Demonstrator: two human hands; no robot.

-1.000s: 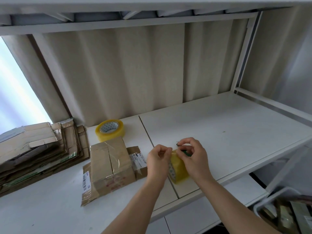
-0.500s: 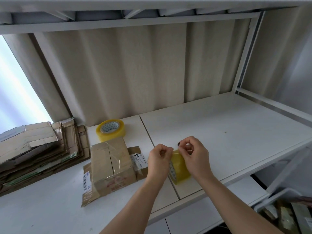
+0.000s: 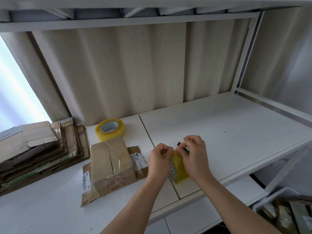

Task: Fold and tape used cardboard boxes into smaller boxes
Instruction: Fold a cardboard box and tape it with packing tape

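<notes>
The taped cardboard box [image 3: 112,164] is lying on the white bench [image 3: 228,137], left of the person's hands, with its long axis running from the near edge toward the curtain at the back and leaning slightly to the left. Clear tape is shining across its top, over the seam between the two flaps. It is resting on a flattened piece of cardboard [image 3: 137,163] carrying a white shipping label, and a barcode sticker is showing on its near-left side.

The left hand [image 3: 160,160] is curling its fingers into a loose fist beside a yellow tape roll [image 3: 179,169], which is standing on edge near the front of the bench between the two hands; whether those fingers are gripping the roll or the tape's free end cannot be told. The right hand [image 3: 194,155] is arching over the top of the roll, its fingertips pinching together above it, seemingly at the thin tape end. Both forearms are reaching in from the lower edge, converging on the roll, palms facing each other.

A second tape roll [image 3: 110,130] is lying flat just behind the box, near the curtain. A stack of flattened cardboard [image 3: 38,149] is sitting at the left end of the bench, well apart from the hands.
</notes>
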